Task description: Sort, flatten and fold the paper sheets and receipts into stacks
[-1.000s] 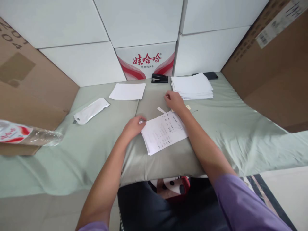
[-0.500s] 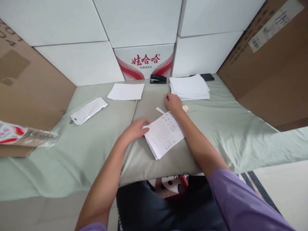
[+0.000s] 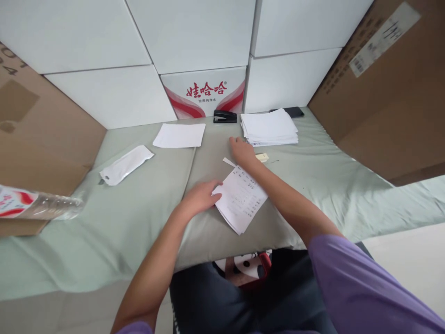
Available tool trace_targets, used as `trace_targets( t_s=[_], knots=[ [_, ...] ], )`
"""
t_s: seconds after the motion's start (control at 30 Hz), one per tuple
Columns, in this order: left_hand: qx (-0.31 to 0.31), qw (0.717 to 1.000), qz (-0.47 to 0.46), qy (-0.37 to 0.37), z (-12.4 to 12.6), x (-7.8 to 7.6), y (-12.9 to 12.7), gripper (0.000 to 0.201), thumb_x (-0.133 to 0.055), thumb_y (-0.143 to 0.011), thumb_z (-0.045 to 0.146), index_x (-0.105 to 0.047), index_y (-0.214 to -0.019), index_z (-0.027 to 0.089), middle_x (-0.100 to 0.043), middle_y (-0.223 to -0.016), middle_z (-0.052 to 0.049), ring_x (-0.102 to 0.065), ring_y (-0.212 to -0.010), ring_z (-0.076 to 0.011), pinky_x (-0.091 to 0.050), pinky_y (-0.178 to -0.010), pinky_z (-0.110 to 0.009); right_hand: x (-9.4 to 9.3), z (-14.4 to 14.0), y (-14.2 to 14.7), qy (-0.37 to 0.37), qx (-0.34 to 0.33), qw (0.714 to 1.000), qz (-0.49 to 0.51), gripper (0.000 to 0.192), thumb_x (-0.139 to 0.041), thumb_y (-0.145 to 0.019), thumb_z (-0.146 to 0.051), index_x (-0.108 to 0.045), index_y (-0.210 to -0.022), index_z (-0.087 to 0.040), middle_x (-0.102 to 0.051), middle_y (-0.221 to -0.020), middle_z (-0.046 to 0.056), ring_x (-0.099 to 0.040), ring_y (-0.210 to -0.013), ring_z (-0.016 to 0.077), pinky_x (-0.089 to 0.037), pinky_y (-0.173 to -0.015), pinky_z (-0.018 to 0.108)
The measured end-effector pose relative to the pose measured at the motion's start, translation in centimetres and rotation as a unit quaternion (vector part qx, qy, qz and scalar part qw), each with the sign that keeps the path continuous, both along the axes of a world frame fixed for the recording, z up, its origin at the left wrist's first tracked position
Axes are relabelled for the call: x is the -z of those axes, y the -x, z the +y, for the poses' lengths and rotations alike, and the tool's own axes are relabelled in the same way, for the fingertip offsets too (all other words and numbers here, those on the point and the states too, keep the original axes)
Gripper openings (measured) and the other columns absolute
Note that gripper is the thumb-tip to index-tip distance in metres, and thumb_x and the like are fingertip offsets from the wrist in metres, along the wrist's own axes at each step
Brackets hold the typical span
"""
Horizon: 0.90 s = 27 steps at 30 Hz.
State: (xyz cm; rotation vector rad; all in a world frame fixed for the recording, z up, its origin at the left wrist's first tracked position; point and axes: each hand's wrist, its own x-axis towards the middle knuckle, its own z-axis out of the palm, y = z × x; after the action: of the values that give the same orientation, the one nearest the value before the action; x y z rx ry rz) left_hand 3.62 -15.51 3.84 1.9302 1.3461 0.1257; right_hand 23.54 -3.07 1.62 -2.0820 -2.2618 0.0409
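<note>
My left hand [image 3: 205, 197] grips the left edge of a small sheaf of printed papers [image 3: 241, 199], thumb on top and fingers partly hidden beneath. The sheaf lies slanted on the cloth, its lower sheet edges slightly fanned. A narrow white strip [image 3: 228, 162] sticks out past its far corner. My right hand [image 3: 242, 150] is beyond the sheaf, fingers loosely apart with nothing visible in them, just left of a thick stack of white paper [image 3: 269, 126]. Its forearm crosses the sheaf's right edge. A small pale yellow piece [image 3: 262, 157] lies beside the right wrist.
A black stapler [image 3: 225, 116] stands against the white boxes [image 3: 205, 37] at the back, with a dark phone-like object [image 3: 294, 112] behind the stack. Left are loose white paper [image 3: 179, 135], a white packet [image 3: 126, 165] and a plastic bottle [image 3: 41, 204]. Brown cartons [image 3: 392, 102] flank both sides.
The sheaf has turned a little and moved slightly right and nearer, with my left hand on it. My right hand's fingers have loosened from a curled shape. The whole view has shifted slightly.
</note>
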Motion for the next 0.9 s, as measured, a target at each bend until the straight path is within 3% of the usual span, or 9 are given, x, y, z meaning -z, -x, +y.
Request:
trace_targets(
  t_s=[0.23, 0.37, 0.67, 0.9],
  knots=[
    [0.002, 1.000, 0.011, -0.009, 0.2, -0.1, 0.0, 0.046, -0.054, -0.090, 0.033, -0.060, -0.134, 0.024, -0.074, -0.086, -0.005, -0.070, -0.073, -0.0236, -0.047, -0.068, -0.032, 0.2, -0.5, -0.1, 0.007, -0.044, 0.999, 0.022, 0.043, -0.031, -0.095, -0.007, -0.048, -0.134, -0.015, -0.063, -0.119, 0.022, -0.067, -0.099, 0.0308, -0.047, -0.085, 0.042],
    [0.006, 0.999, 0.031, -0.036, 0.1, -0.2, -0.1, 0.043, -0.053, -0.089, 0.030, -0.062, -0.131, 0.024, -0.075, -0.089, -0.006, -0.070, -0.075, -0.0239, -0.046, -0.068, -0.032, 0.2, 0.0, -1.0, 0.029, -0.026, 0.997, 0.074, 0.046, -0.036, -0.092, -0.007, -0.047, -0.134, -0.019, -0.068, -0.115, 0.018, -0.066, -0.097, 0.0299, -0.048, -0.083, 0.041],
    [-0.085, 0.994, -0.058, 0.039, 0.8, 0.3, -0.2, 0.038, -0.053, -0.085, 0.023, -0.060, -0.122, 0.018, -0.073, -0.082, -0.004, -0.069, -0.063, -0.0195, -0.049, -0.062, -0.029, 0.4, 0.3, -1.8, -0.019, 0.046, 0.985, 0.163, 0.040, -0.031, -0.096, -0.015, -0.059, -0.124, -0.021, -0.069, -0.115, 0.015, -0.065, -0.103, 0.0302, -0.049, -0.085, 0.041],
    [-0.067, 0.997, -0.026, -0.028, 1.9, 1.1, 1.0, 0.036, -0.054, -0.083, 0.022, -0.064, -0.117, 0.018, -0.074, -0.088, -0.006, -0.067, -0.073, -0.0202, -0.050, -0.066, -0.030, 0.4, 0.6, -1.7, -0.008, 0.049, 0.984, 0.170, 0.037, -0.035, -0.096, -0.017, -0.064, -0.119, -0.021, -0.071, -0.112, 0.017, -0.066, -0.102, 0.0315, -0.049, -0.084, 0.041]
  ],
)
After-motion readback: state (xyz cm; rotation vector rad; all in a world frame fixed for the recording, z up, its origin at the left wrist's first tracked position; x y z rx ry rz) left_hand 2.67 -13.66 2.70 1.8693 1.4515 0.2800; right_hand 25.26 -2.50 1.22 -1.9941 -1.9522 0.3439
